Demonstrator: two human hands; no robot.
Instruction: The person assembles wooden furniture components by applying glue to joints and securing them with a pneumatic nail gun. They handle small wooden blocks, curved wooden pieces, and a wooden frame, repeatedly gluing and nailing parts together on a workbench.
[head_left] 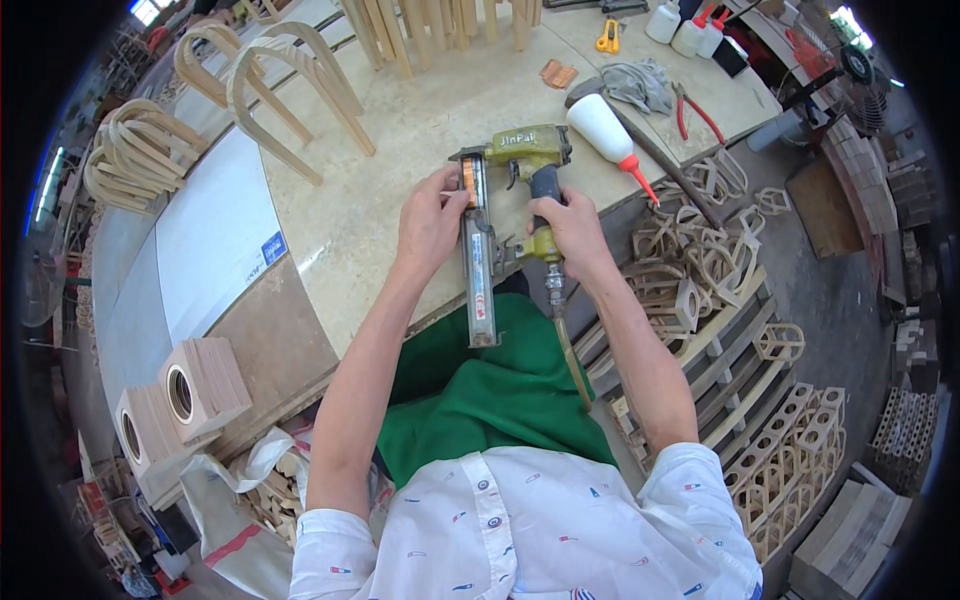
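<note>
A yellow-green pneumatic staple gun with a long metal magazine (505, 215) is held above the near edge of the pale stone-patterned workbench (420, 120), its body over the bench top and its magazine reaching back past the edge toward the person's green apron (490, 390). The right hand (570, 228) is clenched around the gun's dark grip, fingers wrapped fully round it, with a thin air hose (570, 355) running down from the base of the grip. The left hand (432, 218) is beside the magazine's upper end, its fingertips pinched on the orange strip at the head of the magazine; the rest of the hand curls loosely against the magazine's side.

Just beyond the gun, toward the bench's right edge, a white plastic glue bottle with a red nozzle (605, 130) lies on its side, near a crumpled grey cloth (640, 85) and red-handled pliers (695, 115). Bent wooden arch pieces (285, 80) stand on the far left part of the bench. A white board (215, 230) covers the bench's left side. Off the bench's near left corner are pale wooden blocks with round holes (195, 390). To the right, below the bench, small wooden frames (700, 260) are heaped on slatted pallets (740, 360).
</note>
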